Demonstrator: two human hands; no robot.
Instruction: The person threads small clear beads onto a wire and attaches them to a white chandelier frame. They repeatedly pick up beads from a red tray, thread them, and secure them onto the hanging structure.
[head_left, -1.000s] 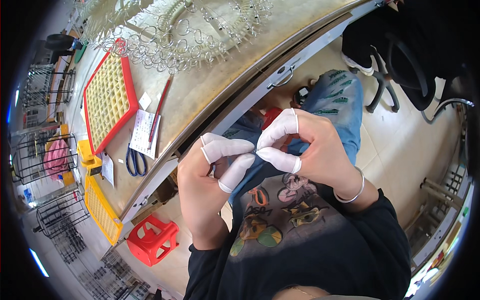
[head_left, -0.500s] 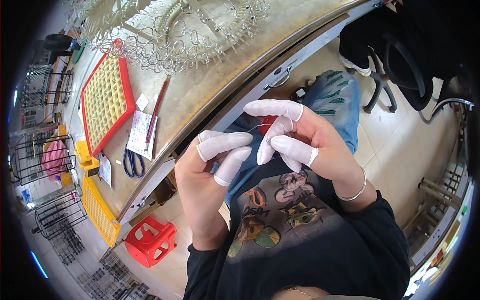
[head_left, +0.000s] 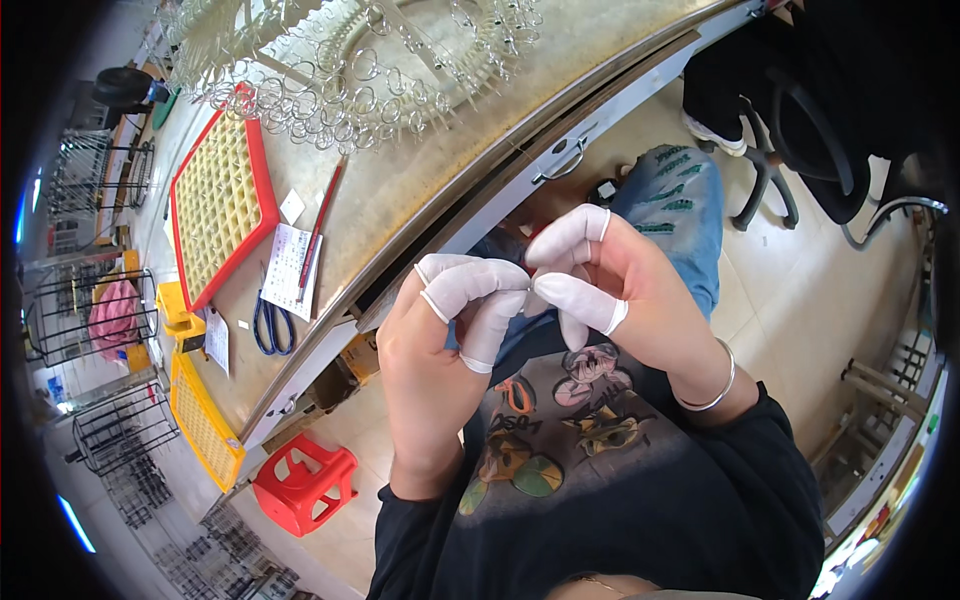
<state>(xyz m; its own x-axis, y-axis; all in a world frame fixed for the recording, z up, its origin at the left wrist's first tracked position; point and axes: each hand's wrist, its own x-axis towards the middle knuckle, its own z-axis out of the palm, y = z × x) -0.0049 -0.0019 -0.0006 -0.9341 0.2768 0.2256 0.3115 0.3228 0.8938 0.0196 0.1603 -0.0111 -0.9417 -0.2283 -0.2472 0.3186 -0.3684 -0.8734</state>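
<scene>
Above my lap, both hands meet fingertip to fingertip, white finger cots on the fingers. My left hand [head_left: 430, 325] pinches with thumb and index finger; the thin wire-like piece it held a moment earlier is now almost wholly hidden between the tips. My right hand [head_left: 625, 285], with a silver bangle at the wrist, is closed in a pinch against the left fingertips. What lies in its grip is too small to make out. Its other fingers curl behind the thumb.
On the table [head_left: 400, 190] stand racks hung with wire rings [head_left: 350, 100]. Left of them lie a red-framed tray [head_left: 222, 205] with pale cells, a red pencil [head_left: 322, 225], paper [head_left: 288, 265] and blue-handled scissors [head_left: 272, 325]. A red stool [head_left: 305, 485] stands below; a drawer handle [head_left: 560, 162] juts out.
My hands have come together, the left moving right toward the right fingertips. My right index finger has bent down from its stretched position. The wire-like piece has gone out of sight between the fingers.
</scene>
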